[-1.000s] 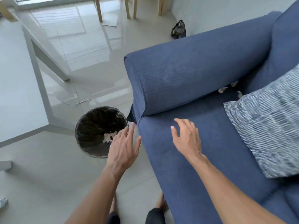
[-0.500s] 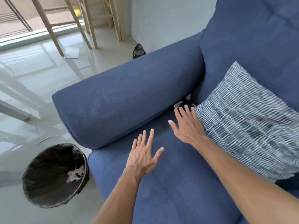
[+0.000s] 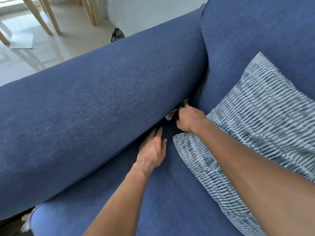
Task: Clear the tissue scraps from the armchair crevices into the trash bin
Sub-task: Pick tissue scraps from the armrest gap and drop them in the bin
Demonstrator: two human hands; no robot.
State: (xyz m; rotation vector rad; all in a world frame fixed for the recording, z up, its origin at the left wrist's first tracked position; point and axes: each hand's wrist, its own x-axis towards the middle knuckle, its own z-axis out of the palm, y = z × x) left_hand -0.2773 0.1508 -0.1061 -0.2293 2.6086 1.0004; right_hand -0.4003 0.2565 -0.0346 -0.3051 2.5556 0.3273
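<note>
Picking step: right hand (image 3: 189, 119) pinching tissue scrap (image 3: 170, 114) at crevice; left hand (image 3: 153, 147) flat, released, just beside. Next: carry to bin.

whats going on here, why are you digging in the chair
A person is leaning over a blue armchair, picking tissue scraps out of the crevice where the armrest meets the seat. The right hand is curled at the scraps in the back corner, beside a striped cushion; whether it grips one is hidden. The left hand lies flat on the seat with its fingertips at the crevice. The trash bin is barely visible at the lower left.
</note>
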